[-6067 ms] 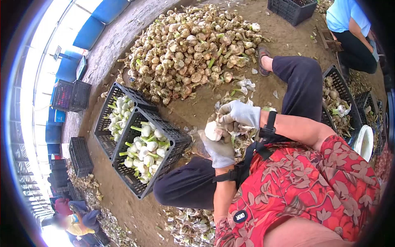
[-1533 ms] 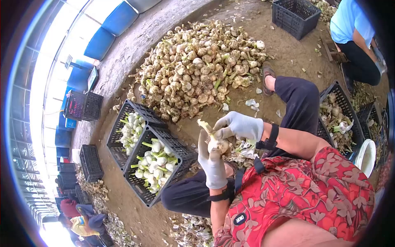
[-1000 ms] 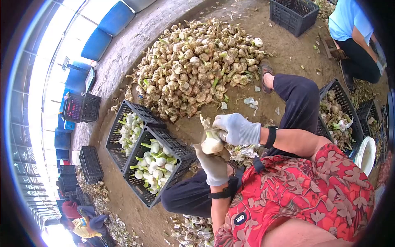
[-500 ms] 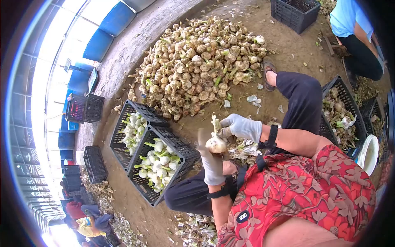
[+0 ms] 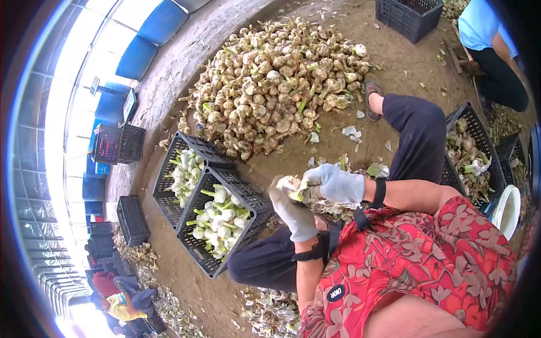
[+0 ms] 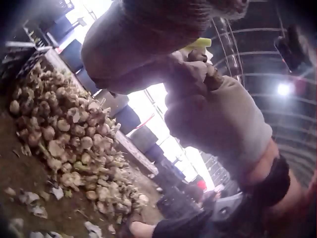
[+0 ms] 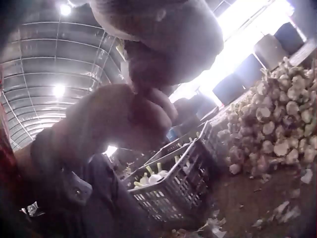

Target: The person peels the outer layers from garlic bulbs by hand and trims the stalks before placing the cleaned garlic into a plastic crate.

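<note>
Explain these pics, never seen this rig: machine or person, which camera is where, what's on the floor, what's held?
No machine: a seated person works with two gloved hands. The wide round picture comes from a camera worn on the head, looking down; the two darker ones come from cameras strapped to each wrist.

On the dirt floor sits a big pile of garlic, brownish and rough. Beside it, two black crates hold whiter bulbs with green stalks. Loose skins lie about.

The left hand grips one garlic bulb, while the right hand pinches it near the green stalk. The wrist views are too dim to show that bulb clearly.
</note>
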A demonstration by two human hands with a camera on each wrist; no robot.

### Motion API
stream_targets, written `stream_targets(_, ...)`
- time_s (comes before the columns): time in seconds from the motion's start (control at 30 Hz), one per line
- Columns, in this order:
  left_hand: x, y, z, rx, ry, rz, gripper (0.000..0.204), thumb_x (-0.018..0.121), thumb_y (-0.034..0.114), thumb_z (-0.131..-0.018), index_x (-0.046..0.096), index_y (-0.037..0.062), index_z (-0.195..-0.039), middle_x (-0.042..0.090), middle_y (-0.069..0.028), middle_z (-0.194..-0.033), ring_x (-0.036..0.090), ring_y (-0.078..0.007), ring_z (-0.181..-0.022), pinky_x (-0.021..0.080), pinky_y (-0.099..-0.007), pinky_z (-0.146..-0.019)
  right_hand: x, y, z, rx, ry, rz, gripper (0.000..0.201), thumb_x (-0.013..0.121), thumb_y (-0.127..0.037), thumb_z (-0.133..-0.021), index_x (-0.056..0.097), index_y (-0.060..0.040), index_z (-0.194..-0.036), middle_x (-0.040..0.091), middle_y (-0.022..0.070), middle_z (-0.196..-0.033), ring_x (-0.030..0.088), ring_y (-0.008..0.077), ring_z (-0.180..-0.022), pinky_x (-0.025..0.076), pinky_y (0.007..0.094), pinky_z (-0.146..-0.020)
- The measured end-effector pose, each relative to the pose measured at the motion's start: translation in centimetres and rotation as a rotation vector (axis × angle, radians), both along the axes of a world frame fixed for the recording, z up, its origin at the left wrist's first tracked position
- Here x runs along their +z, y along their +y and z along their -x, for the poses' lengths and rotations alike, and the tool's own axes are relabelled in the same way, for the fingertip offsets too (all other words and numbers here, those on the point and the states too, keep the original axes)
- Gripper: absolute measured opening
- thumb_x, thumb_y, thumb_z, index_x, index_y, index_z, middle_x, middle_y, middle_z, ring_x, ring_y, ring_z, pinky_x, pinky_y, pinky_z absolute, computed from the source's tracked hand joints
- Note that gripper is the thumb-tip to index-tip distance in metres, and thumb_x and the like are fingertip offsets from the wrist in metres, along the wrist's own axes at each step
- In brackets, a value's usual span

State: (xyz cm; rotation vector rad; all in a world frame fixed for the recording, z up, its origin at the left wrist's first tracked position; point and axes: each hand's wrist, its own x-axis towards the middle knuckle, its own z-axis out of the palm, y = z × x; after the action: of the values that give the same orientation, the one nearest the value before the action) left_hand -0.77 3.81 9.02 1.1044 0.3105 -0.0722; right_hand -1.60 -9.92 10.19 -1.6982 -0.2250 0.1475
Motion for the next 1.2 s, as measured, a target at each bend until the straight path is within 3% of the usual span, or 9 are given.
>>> stream_targets(0.07, -0.4, 0.6, 0.4, -0.069, -0.070, -0.284, 0.037, 0.043, 0.038, -0.098, 0.058, 0.0046, -0.101, 0.059, -0.0041, -0.086, 0.059, -0.0150, -0.076, 0.050, -0.0290, -0.066, 0.4, -0.2, 0.2, -0.060, -0.268, 0.324, 0.020, 0.068, -0.012, -0.076, 0.066, -0.0024, -0.094, 0.063, 0.0135, -0.081, 0.063, 0.0309, -0.080, 0.050, 0.0374, -0.070)
stream_targets(0.1, 0.2, 1.1, 0.9, -0.106, 0.122, -0.046, 0.030, 0.048, 0.033, -0.096, 0.059, 0.0049, -0.099, 0.056, -0.0017, -0.077, 0.053, -0.0106, -0.060, 0.043, -0.0234, -0.048, 0.9, -0.5, 0.0, -0.095, -0.284, 0.340, 0.018, 0.067, -0.014, -0.076, 0.066, -0.0030, -0.090, 0.063, 0.0135, -0.079, 0.063, 0.0315, -0.081, 0.050, 0.0394, -0.069)
stream_targets(0.3, 0.8, 2.0, 3.8, -0.465, 0.187, 0.348, 0.052, 0.052, 0.053, -0.093, 0.053, 0.0035, -0.110, 0.054, -0.0009, -0.071, 0.041, -0.0069, -0.045, 0.028, -0.0208, -0.038, -3.8, -5.5, -5.5, -0.503, -0.156, 0.649, 0.018, 0.066, -0.023, -0.081, 0.068, -0.0071, -0.089, 0.065, 0.0156, -0.084, 0.064, 0.0356, -0.077, 0.049, 0.0434, -0.066)
stream_targets(0.43, 1.5, 1.8, 4.7, -0.423, 0.221, 0.345, 0.056, 0.047, 0.058, -0.094, 0.054, 0.0044, -0.107, 0.052, 0.0005, -0.067, 0.040, -0.0059, -0.044, 0.026, -0.0196, -0.038, -5.5, -7.4, -5.5, 0.314, -0.006, 1.332, 0.048, 0.067, -0.031, -0.079, 0.060, -0.0077, -0.120, 0.066, 0.0192, -0.105, 0.066, 0.0319, -0.093, 0.053, 0.0427, -0.077)
stream_targets(0.47, 1.1, 2.1, 4.3, -0.377, 0.217, 0.358, 0.056, 0.047, 0.058, -0.094, 0.054, 0.0048, -0.107, 0.052, 0.0008, -0.066, 0.039, -0.0058, -0.044, 0.026, -0.0193, -0.038, -2.5, -6.8, -4.9, 0.401, 0.110, 1.284, 0.068, 0.073, -0.036, -0.075, 0.050, -0.0068, -0.132, 0.061, 0.0194, -0.117, 0.064, 0.0297, -0.101, 0.053, 0.0419, -0.080)
stream_targets(0.63, 1.0, 2.4, 3.3, -0.294, 0.184, 0.215, 0.055, 0.043, 0.059, -0.095, 0.058, 0.0059, -0.094, 0.054, 0.0013, -0.066, 0.043, -0.0061, -0.046, 0.028, -0.0188, -0.039, 3.0, -4.5, -0.7, 0.260, -0.085, 0.337, 0.053, 0.074, -0.020, -0.074, 0.058, -0.0042, -0.123, 0.060, 0.0161, -0.119, 0.065, 0.0295, -0.095, 0.052, 0.0370, -0.082)
stream_targets(0.87, 0.4, 1.0, 3.6, -0.157, 0.048, -0.230, 0.053, 0.044, 0.052, -0.098, 0.061, 0.0014, -0.096, 0.061, -0.0031, -0.077, 0.060, -0.0121, -0.065, 0.047, -0.0247, -0.058, 2.1, -2.4, 0.6, 0.142, -0.255, 0.568, 0.024, 0.065, -0.021, -0.077, 0.067, -0.0038, -0.093, 0.066, 0.0117, -0.087, 0.065, 0.0316, -0.085, 0.052, 0.0397, -0.071)
stream_targets(1.07, -0.2, 1.7, 3.3, -0.277, 0.097, -0.255, 0.051, 0.047, 0.052, -0.097, 0.061, 0.0034, -0.090, 0.060, -0.0020, -0.074, 0.056, -0.0104, -0.059, 0.042, -0.0232, -0.052, 1.9, -1.7, 0.7, 0.092, -0.440, 0.765, 0.017, 0.064, -0.022, -0.074, 0.061, -0.0063, -0.080, 0.057, 0.0131, -0.072, 0.063, 0.0312, -0.076, 0.050, 0.0410, -0.062)
stream_targets(1.2, 1.3, 2.2, 2.6, -0.417, 0.192, -0.215, 0.053, 0.046, 0.056, -0.095, 0.062, 0.0071, -0.083, 0.055, 0.0030, -0.061, 0.047, -0.0057, -0.045, 0.032, -0.0200, -0.039, 0.7, -2.3, 0.4, 0.086, -0.135, 0.568, 0.024, 0.062, -0.016, -0.074, 0.063, -0.0015, -0.093, 0.064, 0.0173, -0.087, 0.064, 0.0348, -0.086, 0.052, 0.0413, -0.070)
